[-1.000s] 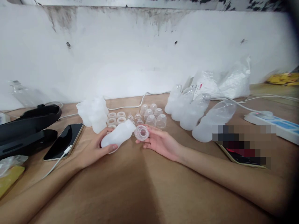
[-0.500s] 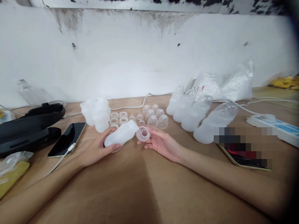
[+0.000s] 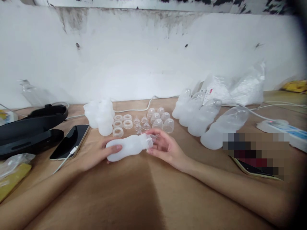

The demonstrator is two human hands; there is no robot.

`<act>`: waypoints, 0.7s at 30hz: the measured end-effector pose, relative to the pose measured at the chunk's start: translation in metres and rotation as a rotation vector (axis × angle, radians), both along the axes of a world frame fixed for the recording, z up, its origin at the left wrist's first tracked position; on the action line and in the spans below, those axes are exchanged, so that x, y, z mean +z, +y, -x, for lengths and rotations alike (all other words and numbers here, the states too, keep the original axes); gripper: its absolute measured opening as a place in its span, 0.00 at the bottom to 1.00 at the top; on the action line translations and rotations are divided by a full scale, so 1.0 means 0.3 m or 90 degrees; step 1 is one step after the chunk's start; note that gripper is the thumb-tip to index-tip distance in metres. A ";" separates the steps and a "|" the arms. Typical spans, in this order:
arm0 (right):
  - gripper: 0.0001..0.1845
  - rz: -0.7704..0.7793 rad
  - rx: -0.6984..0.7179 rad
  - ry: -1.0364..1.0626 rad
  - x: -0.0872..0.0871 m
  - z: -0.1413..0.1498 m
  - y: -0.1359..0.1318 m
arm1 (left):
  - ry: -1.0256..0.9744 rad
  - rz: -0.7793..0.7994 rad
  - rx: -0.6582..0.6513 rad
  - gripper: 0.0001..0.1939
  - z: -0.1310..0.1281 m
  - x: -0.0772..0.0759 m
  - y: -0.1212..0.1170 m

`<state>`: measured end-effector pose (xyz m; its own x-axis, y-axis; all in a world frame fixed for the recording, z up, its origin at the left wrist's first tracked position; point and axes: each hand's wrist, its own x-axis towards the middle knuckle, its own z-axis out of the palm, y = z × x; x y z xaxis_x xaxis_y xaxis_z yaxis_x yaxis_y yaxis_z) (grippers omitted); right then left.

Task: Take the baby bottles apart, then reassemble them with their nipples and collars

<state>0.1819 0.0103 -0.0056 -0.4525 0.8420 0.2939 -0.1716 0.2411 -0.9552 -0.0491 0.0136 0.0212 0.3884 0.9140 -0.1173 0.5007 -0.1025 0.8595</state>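
Note:
A frosted white baby bottle [image 3: 127,148] lies tilted on its side in the air, its neck pointing right. My left hand [image 3: 100,155] is wrapped round its base, thumb on top. At the neck, the fingers of my right hand [image 3: 171,148] grip a clear screw ring [image 3: 149,141] with a teat in it; the ring sits against the bottle's mouth. Just behind are loose screw rings [image 3: 118,132], several clear teats [image 3: 146,126] and domed caps [image 3: 168,125] in rows. How far the ring is threaded on cannot be seen.
Uncapped bottles [image 3: 105,121] stand at back left, capped bottles [image 3: 212,135] in a row at right. Phones [image 3: 72,140] lie on both sides. A black device [image 3: 31,127] is far left, a power strip [image 3: 283,129] far right, plastic bags [image 3: 249,86] behind. A white cable runs along the wall.
The bottle has turned more level, and the ring with its teat has gone from facing me beside the neck to being lined up on the bottle's mouth. My right fingers have closed round it.

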 end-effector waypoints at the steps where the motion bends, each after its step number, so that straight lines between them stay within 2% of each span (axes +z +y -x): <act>1: 0.20 -0.014 -0.003 0.000 -0.003 0.001 -0.001 | -0.041 0.083 -0.016 0.20 0.000 -0.001 0.003; 2: 0.21 -0.030 -0.011 -0.001 -0.006 0.002 -0.001 | -0.081 0.149 -0.032 0.21 0.000 -0.003 0.006; 5: 0.20 -0.115 -0.056 -0.027 -0.012 0.003 -0.004 | -0.162 0.257 -0.044 0.22 -0.003 -0.001 0.012; 9: 0.18 -0.225 -0.072 -0.106 -0.008 0.000 -0.018 | -0.142 0.446 -0.022 0.27 -0.005 0.038 0.013; 11: 0.19 -0.227 -0.063 -0.140 -0.003 0.000 -0.022 | -0.111 0.467 -0.034 0.27 -0.006 0.064 0.009; 12: 0.20 -0.214 -0.066 -0.149 0.000 0.000 -0.022 | -0.089 0.431 -0.051 0.26 -0.006 0.074 0.005; 14: 0.22 -0.157 -0.083 -0.156 0.005 0.002 -0.020 | -0.019 0.239 -0.079 0.23 -0.006 0.081 -0.004; 17: 0.22 -0.057 -0.107 -0.158 0.012 0.005 -0.013 | 0.157 -0.226 -0.103 0.21 0.002 0.051 -0.018; 19: 0.21 -0.022 -0.115 -0.161 0.017 0.006 -0.012 | 0.257 -0.474 -0.103 0.20 0.011 0.015 -0.023; 21: 0.21 -0.012 -0.120 -0.161 0.022 0.005 -0.012 | 0.301 -0.583 -0.111 0.21 0.019 -0.012 -0.024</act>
